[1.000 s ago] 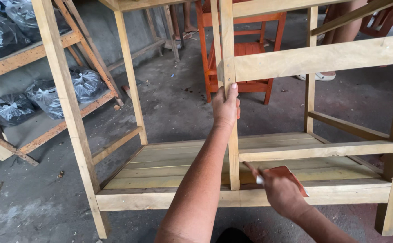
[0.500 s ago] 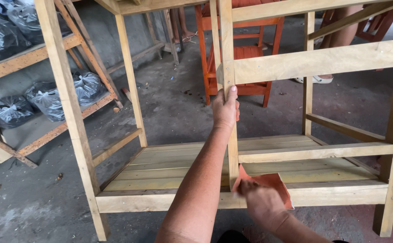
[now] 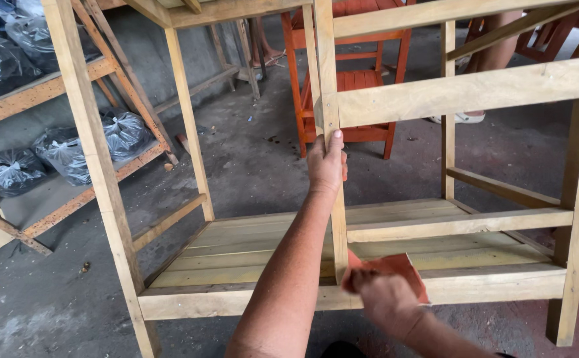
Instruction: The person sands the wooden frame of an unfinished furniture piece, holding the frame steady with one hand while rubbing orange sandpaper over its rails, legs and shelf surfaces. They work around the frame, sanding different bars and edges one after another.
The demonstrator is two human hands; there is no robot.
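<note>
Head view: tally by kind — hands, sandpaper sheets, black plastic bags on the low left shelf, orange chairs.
Hands: 2, the left hand gripping the upright post, the right hand pressing the sandpaper to it
Sandpaper sheets: 1
Black plastic bags on the low shelf: 3
Orange chairs: 1 in clear view
Total: 7

packages: black plastic bags (image 3: 71, 149) | tied, bulging | on left wooden rack (image 3: 51, 89) shelves

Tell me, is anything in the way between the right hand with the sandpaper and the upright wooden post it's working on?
Nothing visible. The right hand presses the reddish sandpaper right against the lower part of the upright post, just above the slatted shelf. The left hand grips the same post higher up, clear of that spot.
</note>
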